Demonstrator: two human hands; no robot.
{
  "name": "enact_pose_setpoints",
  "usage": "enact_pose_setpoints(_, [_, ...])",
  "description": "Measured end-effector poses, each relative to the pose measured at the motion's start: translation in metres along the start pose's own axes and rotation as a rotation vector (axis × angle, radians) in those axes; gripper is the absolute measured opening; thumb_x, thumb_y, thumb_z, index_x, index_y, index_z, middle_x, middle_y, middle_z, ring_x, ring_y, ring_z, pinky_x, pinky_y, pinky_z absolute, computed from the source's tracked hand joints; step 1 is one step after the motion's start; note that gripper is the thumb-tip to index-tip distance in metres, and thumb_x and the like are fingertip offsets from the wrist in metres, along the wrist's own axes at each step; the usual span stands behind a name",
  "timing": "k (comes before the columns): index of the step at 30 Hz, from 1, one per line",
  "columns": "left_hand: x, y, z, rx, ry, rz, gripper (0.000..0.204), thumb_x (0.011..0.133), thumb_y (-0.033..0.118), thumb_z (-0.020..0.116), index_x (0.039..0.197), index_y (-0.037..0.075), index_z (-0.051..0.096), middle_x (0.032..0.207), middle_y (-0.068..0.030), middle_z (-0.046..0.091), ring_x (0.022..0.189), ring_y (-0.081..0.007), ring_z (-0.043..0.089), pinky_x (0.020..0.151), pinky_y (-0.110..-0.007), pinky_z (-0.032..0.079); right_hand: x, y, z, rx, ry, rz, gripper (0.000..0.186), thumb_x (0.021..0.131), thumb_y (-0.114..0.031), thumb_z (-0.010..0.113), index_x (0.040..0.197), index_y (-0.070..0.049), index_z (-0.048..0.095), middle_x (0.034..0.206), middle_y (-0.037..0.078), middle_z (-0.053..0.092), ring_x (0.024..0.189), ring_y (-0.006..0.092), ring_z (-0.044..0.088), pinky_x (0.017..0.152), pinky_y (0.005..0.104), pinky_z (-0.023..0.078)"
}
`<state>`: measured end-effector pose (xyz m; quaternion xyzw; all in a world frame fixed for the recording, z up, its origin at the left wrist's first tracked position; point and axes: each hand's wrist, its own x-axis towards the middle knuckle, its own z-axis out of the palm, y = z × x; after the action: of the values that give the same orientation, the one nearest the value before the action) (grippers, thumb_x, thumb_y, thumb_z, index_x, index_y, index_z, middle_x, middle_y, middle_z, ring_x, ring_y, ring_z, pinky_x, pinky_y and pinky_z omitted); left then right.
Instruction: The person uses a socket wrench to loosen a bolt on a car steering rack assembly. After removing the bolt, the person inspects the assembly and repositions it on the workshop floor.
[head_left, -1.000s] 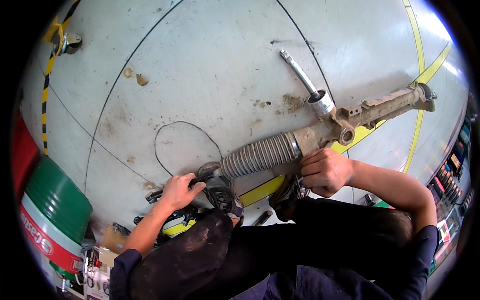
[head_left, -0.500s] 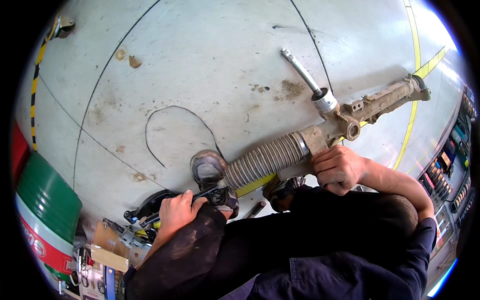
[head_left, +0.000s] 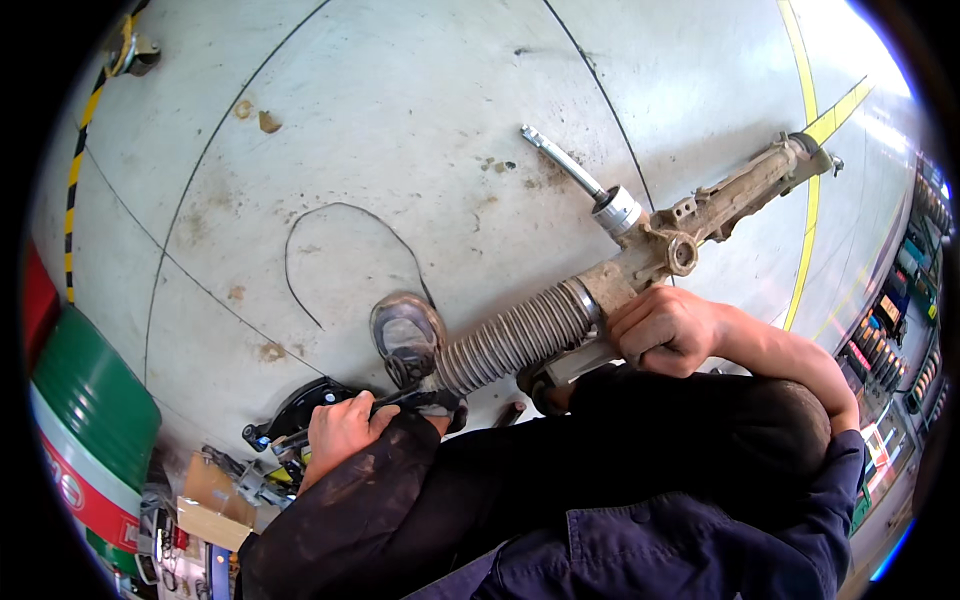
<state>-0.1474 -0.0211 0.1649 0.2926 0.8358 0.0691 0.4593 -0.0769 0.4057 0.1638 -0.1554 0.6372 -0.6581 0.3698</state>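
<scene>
Left hand (head_left: 342, 432) is wrapped round a dark rod (head_left: 398, 397) at the near end of the steering rack (head_left: 640, 262). Right hand (head_left: 662, 330) is curled into a fist against the near edge of the housing (head_left: 608, 287); fingertips are hidden, so whether anything is pinched cannot be told.

Rack is laid out diagonally over the grey floor (head_left: 480, 60), ribbed boot (head_left: 520, 335) just beside a shoe (head_left: 405, 328), long tube (head_left: 755, 180) pointed to upper right. What it is supported by underneath cannot be seen.

Handling, judged by looks: heavy, rigid, long, so likely to be swung or rolled if lifted at one end. Housing and tube are coated in dry-looking dirt; grip probably gritty rather than slippery. Boot is expected to be flexible and easily torn; not to be used as a handle. Silver shaft (head_left: 565, 160) may be turned under load, so best left alone. Best held at housing and bare tube, two hands, well apart.
</scene>
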Motion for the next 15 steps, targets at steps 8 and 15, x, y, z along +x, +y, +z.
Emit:
enact_pose_setpoints(8, [0.011, -0.003, -0.001, 0.111, 0.027, -0.108, 0.039, 0.089, 0.040, 0.059, 0.071, 0.005, 0.055, 0.062, -0.0200, 0.060, 0.059, -0.0415, 0.060, 0.054, -0.049, 0.046, 0.012, 0.018, 0.019, -0.268, 0.155, 0.055, 0.013, 0.073, -0.008, 0.060, 0.084, -0.003, 0.064, 0.085, 0.014, 0.065, 0.082, 0.0344, 0.063, 0.067, 0.0431, 0.051])
enact_pose_setpoints(15, [0.051, -0.077, -0.049, 0.399, 0.127, -0.073, 0.043, 0.087, 0.045, 0.060, 0.072, 0.006, 0.055, 0.059, -0.0153, 0.058, 0.059, -0.0387, 0.059, 0.055, -0.048, 0.043, 0.003, -0.012, -0.028, -0.522, 0.408, -0.025, 0.027, 0.073, -0.007, 0.063, 0.099, -0.008, 0.063, 0.092, 0.008, 0.065, 0.082, 0.0304, 0.065, 0.069, 0.0396, 0.054])
